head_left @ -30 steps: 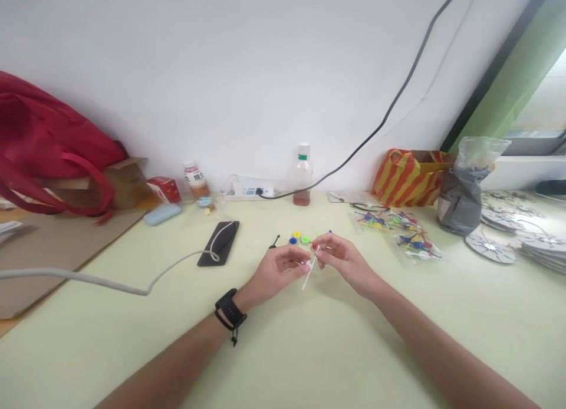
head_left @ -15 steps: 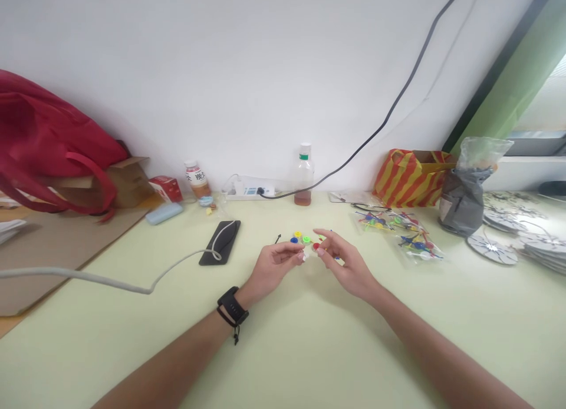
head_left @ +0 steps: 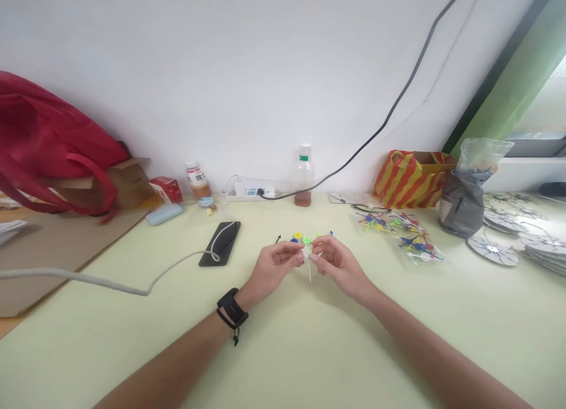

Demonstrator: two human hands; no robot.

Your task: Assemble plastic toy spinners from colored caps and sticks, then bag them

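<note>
My left hand [head_left: 279, 264] pinches a small white plastic piece [head_left: 305, 254] between thumb and fingertips. Facing it, my right hand [head_left: 338, 264] is closed on a thin white stick [head_left: 309, 271], which stands nearly upright across the gap between the hands. Whether the stick touches the white piece is too small to tell. Just beyond my fingertips lie a yellow disc [head_left: 298, 236], a blue disc [head_left: 294, 240] and a green disc [head_left: 306, 240], partly covered by the hands. A black arrow-tipped stick [head_left: 278, 239] lies to their left, and a blue arrow tip [head_left: 331, 233] shows behind my right hand.
A phone [head_left: 220, 244] with a grey cable lies at left. Clear bags of coloured parts [head_left: 418, 248] and grey slotted discs [head_left: 492, 250] are at right. Along the wall stand a bottle [head_left: 303, 182], a power strip [head_left: 250, 188] and a striped bag [head_left: 404, 179].
My right hand has closed its fingers and moved slightly left and down, nearer my left hand. A white stick now shows between the hands. My left hand stays nearly still.
</note>
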